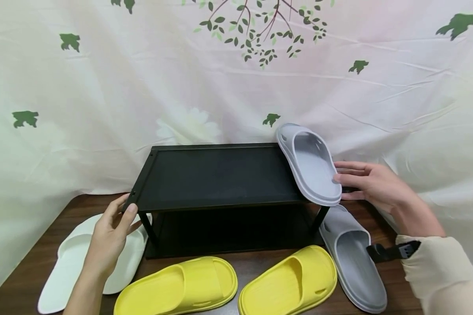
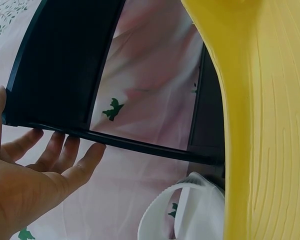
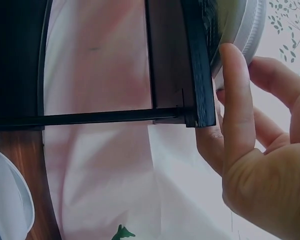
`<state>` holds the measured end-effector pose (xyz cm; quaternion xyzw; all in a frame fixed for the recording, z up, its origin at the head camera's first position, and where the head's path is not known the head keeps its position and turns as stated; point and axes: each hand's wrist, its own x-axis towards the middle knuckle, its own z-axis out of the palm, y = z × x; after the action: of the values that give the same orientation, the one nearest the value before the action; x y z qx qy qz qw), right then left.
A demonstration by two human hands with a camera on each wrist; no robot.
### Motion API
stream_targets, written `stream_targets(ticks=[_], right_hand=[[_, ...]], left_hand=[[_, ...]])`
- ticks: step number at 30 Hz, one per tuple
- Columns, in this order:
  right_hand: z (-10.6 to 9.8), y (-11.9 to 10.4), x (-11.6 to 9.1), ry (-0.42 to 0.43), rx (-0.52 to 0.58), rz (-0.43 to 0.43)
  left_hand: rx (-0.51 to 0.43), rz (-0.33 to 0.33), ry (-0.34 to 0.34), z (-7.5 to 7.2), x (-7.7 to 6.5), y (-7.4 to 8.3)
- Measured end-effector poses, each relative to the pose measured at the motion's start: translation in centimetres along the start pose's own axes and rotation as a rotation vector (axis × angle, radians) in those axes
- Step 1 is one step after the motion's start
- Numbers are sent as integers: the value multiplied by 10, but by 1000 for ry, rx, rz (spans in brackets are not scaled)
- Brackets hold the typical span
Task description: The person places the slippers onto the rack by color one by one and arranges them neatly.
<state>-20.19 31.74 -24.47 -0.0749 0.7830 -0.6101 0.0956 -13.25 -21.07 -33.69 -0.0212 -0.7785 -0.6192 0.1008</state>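
A black two-tier rack (image 1: 217, 177) stands on the brown table. At its left front corner, my left hand (image 1: 111, 232) holds the edge of the upper shelf, thumb at the front and fingers along the side. On the right end of that shelf lies a grey slipper (image 1: 319, 168), toe to the back and heel overhanging the front edge slightly. My right hand (image 1: 378, 186) touches this slipper's outer side with thumb and fingers fairly straight; its lower fingers are beside the rack's edge. The second grey slipper (image 1: 356, 262) lies on the table below, right of the rack.
Two yellow slippers (image 1: 181, 284) lie on the table before the rack. A pair of white slippers (image 1: 72, 258) is at the left, partly behind my left forearm. Behind everything hangs a pale curtain (image 1: 122, 87) printed with leaves. A black strap (image 1: 394, 251) sits at the right sleeve.
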Motion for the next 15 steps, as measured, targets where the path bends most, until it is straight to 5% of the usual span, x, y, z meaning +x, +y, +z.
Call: stream_targets(ticks=[6, 15], right_hand=[[-2, -1, -1, -13, -122, 15], [4, -3, 0, 6, -188, 17]], left_hand=[[3, 12, 47, 10, -16, 1], [18, -13, 46, 10, -17, -2]])
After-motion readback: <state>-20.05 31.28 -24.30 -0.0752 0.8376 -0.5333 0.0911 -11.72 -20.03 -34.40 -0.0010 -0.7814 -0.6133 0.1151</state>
